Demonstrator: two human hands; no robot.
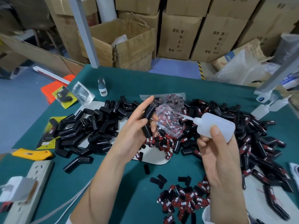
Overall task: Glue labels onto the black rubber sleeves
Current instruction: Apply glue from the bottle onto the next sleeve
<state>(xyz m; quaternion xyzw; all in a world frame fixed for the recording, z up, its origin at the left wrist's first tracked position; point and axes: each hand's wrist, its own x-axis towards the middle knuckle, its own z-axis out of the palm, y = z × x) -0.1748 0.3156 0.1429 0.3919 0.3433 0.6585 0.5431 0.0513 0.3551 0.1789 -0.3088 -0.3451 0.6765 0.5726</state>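
Black rubber sleeve (147, 122) gripped upright in the left hand (137, 126), fingers curled round it. Translucent glue bottle (216, 126) clutched in the right hand (216, 152), nozzle aimed at the sleeve, not touching. Heaps of plain sleeves (93, 126) left of the hands, red labels (186, 201) scattered near the right wrist on the green table (132, 188).

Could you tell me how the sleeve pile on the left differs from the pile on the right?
The left pile holds plain black sleeves with no labels; the right pile holds sleeves bearing red-and-black labels. The left pile partly covers a white sheet. Both are bent black rubber sleeves heaped on the green table.
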